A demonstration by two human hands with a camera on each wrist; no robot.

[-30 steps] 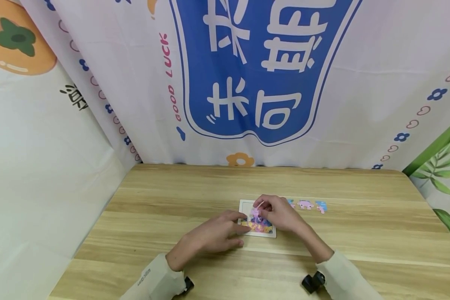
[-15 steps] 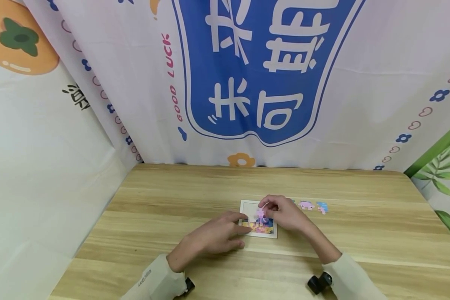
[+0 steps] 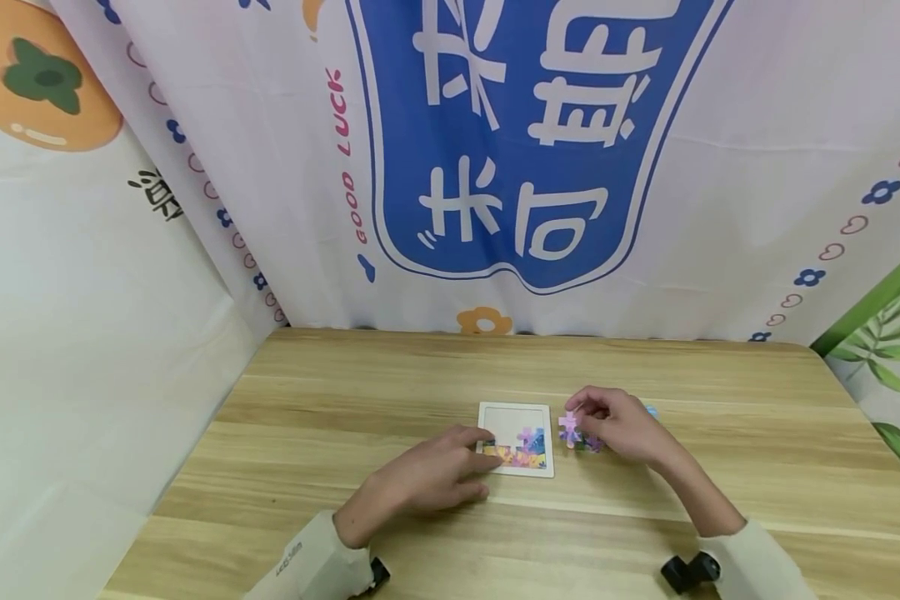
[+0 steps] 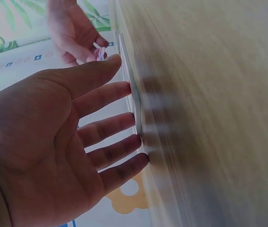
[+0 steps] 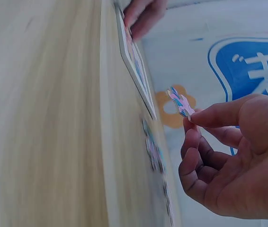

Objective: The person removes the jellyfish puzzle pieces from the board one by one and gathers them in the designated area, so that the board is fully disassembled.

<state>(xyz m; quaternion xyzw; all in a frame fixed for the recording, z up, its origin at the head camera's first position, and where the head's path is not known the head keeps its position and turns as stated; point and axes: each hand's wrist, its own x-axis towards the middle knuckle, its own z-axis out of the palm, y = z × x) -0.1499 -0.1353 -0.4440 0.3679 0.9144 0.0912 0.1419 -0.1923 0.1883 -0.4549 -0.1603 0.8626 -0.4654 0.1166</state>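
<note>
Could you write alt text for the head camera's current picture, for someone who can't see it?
A person's right hand pinches a pink-and-purple jigsaw piece beside a white-framed, partly filled puzzle tray, while the left hand touches the tray's left side. Loose pieces lie on the wooden table; a printed cloth hangs behind.

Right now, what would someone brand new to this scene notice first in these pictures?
Probably the big blue and white shield-shaped print, on the white patterned fabric behind the light wooden table. Next, perhaps the small square white-framed jigsaw tray on that table, partly filled, the bare left hand touching its left side. Just right of it, the bare right hand pinches a pink and blue jigsaw piece.
</note>
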